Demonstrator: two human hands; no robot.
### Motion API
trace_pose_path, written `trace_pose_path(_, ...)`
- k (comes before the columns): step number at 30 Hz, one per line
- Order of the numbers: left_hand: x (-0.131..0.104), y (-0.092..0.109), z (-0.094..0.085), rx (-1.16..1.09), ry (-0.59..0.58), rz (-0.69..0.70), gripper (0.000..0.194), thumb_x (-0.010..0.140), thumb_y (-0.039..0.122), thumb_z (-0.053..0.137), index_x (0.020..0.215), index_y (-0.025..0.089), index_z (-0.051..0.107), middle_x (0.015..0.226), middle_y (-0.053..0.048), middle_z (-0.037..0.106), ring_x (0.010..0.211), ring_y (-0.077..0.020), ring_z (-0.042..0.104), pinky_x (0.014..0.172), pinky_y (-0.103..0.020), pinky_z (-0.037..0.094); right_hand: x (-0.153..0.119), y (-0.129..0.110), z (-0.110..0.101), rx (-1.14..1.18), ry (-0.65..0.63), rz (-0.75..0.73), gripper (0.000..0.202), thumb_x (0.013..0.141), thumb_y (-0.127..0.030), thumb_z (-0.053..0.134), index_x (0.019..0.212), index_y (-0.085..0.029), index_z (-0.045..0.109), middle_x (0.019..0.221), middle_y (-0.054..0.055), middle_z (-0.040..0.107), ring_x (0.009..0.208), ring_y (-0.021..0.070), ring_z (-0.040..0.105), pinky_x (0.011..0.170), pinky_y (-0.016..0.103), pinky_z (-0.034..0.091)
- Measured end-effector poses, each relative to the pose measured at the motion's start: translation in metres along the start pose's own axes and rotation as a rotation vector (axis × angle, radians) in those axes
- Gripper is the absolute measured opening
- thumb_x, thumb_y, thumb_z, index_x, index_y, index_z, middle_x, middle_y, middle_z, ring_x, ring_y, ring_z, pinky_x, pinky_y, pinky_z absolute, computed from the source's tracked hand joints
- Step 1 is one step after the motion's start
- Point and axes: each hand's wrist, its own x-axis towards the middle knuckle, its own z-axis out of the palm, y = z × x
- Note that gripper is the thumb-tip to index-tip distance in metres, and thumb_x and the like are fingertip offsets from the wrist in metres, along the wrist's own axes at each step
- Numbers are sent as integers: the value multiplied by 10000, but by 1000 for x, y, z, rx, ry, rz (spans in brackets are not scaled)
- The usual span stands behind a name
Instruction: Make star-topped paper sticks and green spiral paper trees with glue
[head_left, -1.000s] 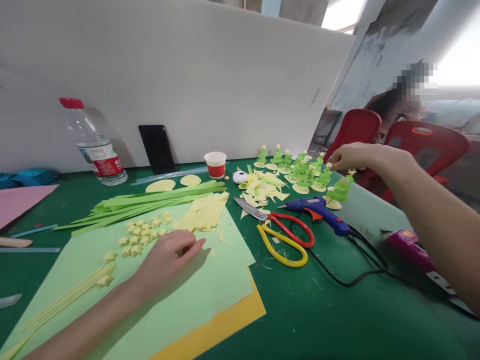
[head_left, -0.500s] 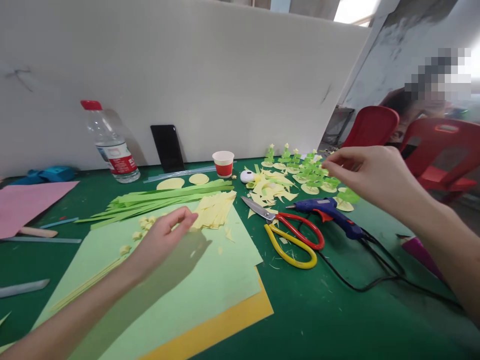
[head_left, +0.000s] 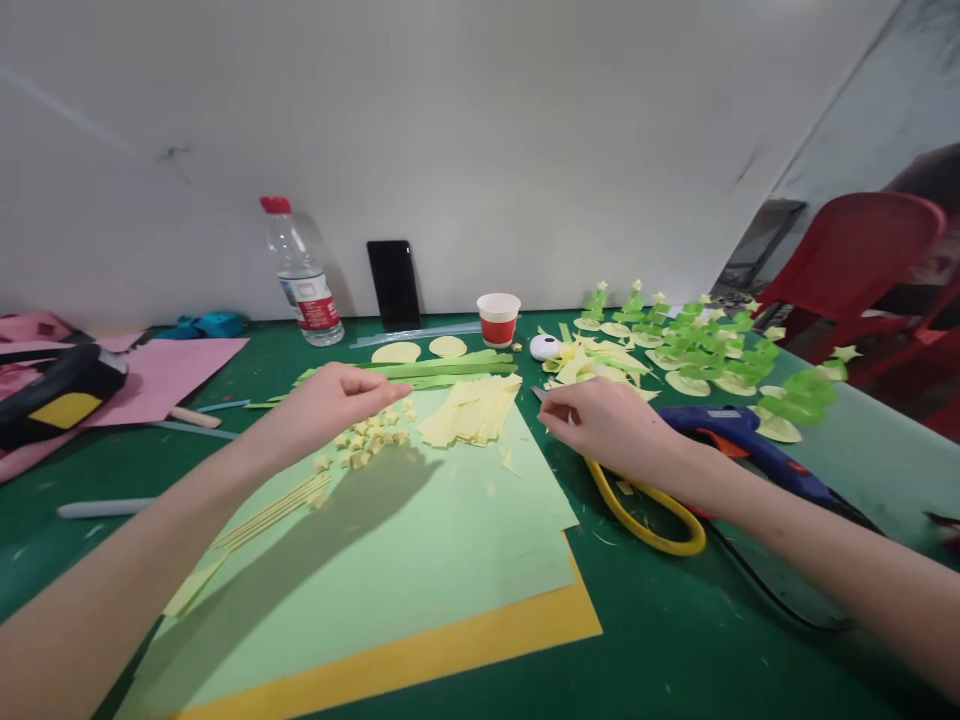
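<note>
My left hand (head_left: 346, 398) hovers over the light green paper sheet (head_left: 420, 530), its fingers closed together with nothing showing between them. Below and beside it lie small folded yellow paper stars (head_left: 361, 458). A fan of pale yellow paper strips (head_left: 472, 410) rests between my hands. My right hand (head_left: 600, 418), fingers curled in and nothing visible in them, is above the scissors (head_left: 652, 530), hiding much of them. Behind that wrist is a blue hot glue gun (head_left: 765, 450). Several green paper plants with star tops (head_left: 697, 345) stand at the right; the nearest one (head_left: 802, 395) leans over.
A water bottle (head_left: 304, 285), a black phone (head_left: 394, 285) and a paper cup (head_left: 499, 318) stand along the white board. Green strips (head_left: 450, 368), yellow discs (head_left: 396, 352) and paper scraps (head_left: 600, 360) lie in front. A tape measure (head_left: 64, 395) is at left; red chairs (head_left: 862, 260) are beyond the table.
My right hand has come away from the paper plants, leftward and down over the scissors. The view has turned left. The nearest plant's star top now shows.
</note>
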Motion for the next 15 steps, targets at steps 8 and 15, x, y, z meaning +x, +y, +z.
trace_pose_path(8,-3,6,21,-39,-115,6,328,749,414,518,512,192,471,532,40,420,516,-127,448,495,-229,338,6,-37,10,24,-80,-142,214,904,-310,483,945,-123,579,881,32,595,766,127,578,696,307,497)
trace_pose_path(15,-3,6,16,23,-126,21,306,824,406,417,744,196,625,710,3,649,713,-174,606,609,-246,443,-4,-48,7,-3,-134,-157,205,903,-296,484,861,-125,589,784,9,592,710,115,572,671,291,491)
